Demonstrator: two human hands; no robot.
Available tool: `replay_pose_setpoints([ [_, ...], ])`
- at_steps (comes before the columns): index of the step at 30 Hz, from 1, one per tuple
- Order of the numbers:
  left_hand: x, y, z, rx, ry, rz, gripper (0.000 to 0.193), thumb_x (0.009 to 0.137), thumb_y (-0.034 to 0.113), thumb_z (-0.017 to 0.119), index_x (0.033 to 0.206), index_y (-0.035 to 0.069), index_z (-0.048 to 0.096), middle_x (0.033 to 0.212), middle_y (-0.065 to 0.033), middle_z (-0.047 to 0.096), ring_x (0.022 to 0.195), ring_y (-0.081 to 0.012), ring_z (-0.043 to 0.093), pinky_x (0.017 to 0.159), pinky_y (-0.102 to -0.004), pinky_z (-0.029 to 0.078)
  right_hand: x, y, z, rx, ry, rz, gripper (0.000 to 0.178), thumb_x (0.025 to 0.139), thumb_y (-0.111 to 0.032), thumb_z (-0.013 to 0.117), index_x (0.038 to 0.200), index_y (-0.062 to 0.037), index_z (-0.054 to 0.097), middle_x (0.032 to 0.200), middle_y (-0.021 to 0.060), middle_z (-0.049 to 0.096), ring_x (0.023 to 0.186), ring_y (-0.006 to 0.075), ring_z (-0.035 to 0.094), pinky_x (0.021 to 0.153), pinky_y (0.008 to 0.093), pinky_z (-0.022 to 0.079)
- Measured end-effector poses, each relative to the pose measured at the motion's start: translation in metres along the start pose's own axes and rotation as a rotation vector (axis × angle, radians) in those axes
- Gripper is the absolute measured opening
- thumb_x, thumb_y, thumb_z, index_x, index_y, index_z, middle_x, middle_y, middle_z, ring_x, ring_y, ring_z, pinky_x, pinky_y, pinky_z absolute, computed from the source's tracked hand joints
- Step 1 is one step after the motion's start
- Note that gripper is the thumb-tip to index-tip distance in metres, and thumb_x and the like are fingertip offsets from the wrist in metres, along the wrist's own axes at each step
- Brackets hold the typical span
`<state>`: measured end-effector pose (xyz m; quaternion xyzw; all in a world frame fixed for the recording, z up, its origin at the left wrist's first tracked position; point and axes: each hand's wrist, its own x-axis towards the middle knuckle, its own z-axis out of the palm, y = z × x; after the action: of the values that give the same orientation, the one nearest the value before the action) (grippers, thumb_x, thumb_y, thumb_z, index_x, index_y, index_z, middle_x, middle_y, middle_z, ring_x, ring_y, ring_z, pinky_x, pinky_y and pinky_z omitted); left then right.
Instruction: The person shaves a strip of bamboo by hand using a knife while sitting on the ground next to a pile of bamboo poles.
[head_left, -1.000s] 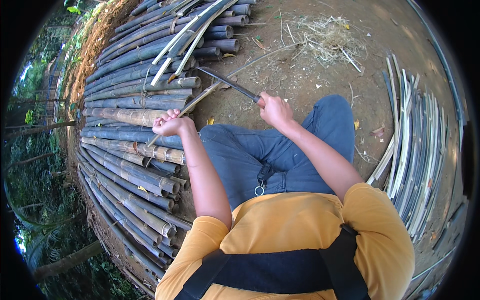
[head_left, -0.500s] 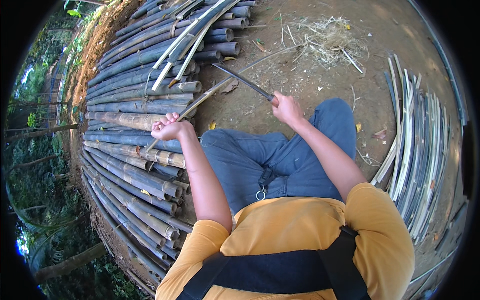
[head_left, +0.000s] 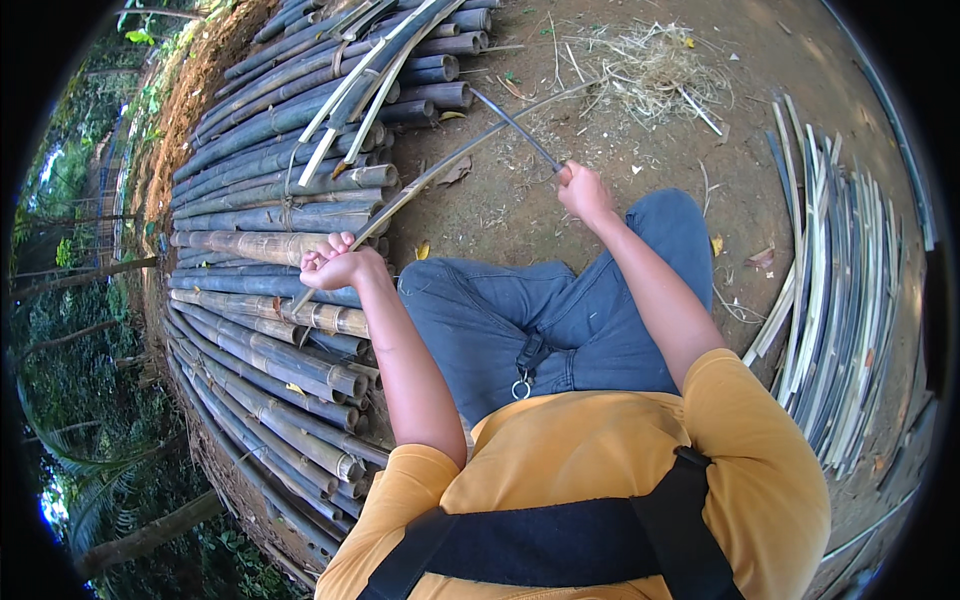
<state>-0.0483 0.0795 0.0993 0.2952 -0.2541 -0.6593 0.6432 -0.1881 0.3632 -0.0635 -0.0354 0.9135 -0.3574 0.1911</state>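
Note:
My left hand is closed around a long, thin bamboo strip. The strip slants away from me to the far right, and a short end pokes out below the fist. In my right hand is the handle of a long-bladed knife, mostly covered by the fingers. Its dark blade points to the far left, and its middle crosses the strip in the picture. Whether the edge touches the strip I cannot tell.
Stacked dark bamboo poles fill the left side, with several split pieces lying on top. Pale shavings are heaped on the dirt at the far right. A bundle of bamboo strips lies to my right. My bent legs are in front.
My right hand has moved a little away from me and to the right, and the knife blade has slid farther along the strip toward its far end. My left hand has barely moved.

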Motion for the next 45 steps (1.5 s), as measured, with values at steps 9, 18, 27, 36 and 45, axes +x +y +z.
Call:
replay_pose_setpoints([
  [9,0.004,-0.001,-0.004,0.029,0.03,0.005,0.021,0.082,0.026,0.04,0.067,0.016,0.028,0.054,0.0006,0.026,0.046,-0.0144,0.025,0.045,-0.0291,0.024,0.025,0.015,0.016,-0.03,-0.002,-0.068,0.021,0.093,-0.027,0.055,0.108,-0.014,0.061,0.101,0.0206,0.069,0.097,0.0406,0.067,0.083,0.051,0.052],
  [18,0.006,-0.003,-0.001,0.147,0.072,0.024,0.019,0.084,0.026,0.041,0.071,0.015,0.031,0.058,-0.0004,0.034,0.047,-0.0149,0.032,0.051,-0.0291,0.038,0.043,0.023,0.029,0.112,0.072,0.087,0.021,0.093,-0.028,0.058,0.109,-0.0141,0.06,0.1,0.0198,0.07,0.097,0.0399,0.067,0.083,0.0509,0.052],
  [27,0.016,-0.007,0.002,0.189,0.124,0.006,0.029,0.09,0.031,0.045,0.071,0.014,0.03,0.057,-0.0014,0.037,0.048,-0.0166,0.038,0.053,-0.0338,0.046,0.055,0.033,0.032,0.062,0.169,0.132,0.019,0.091,-0.026,0.058,0.106,-0.014,0.061,0.097,0.0203,0.07,0.095,0.0409,0.067,0.082,0.052,0.052],
  [36,0.02,-0.008,0.002,0.248,0.18,-0.002,0.031,0.088,0.031,0.046,0.067,0.013,0.03,0.059,-0.0028,0.039,0.051,-0.0181,0.04,0.058,-0.0347,0.047,0.056,0.011,0.028,-0.014,0.054,0.105,0.023,0.095,-0.03,0.055,0.111,-0.0144,0.062,0.102,0.0188,0.07,0.101,0.0393,0.066,0.088,0.0505,0.051],
  [45,0.032,-0.014,-0.017,0.216,0.166,-0.009,0.023,0.081,0.025,0.041,0.067,0.012,0.028,0.059,-0.0043,0.038,0.05,-0.0196,0.039,0.055,-0.034,0.045,0.064,0.01,0.005,-0.15,-0.048,0.035,0.026,0.097,-0.031,0.052,0.113,-0.0122,0.061,0.108,0.0171,0.069,0.104,0.0367,0.066,0.088,0.0487,0.052],
])
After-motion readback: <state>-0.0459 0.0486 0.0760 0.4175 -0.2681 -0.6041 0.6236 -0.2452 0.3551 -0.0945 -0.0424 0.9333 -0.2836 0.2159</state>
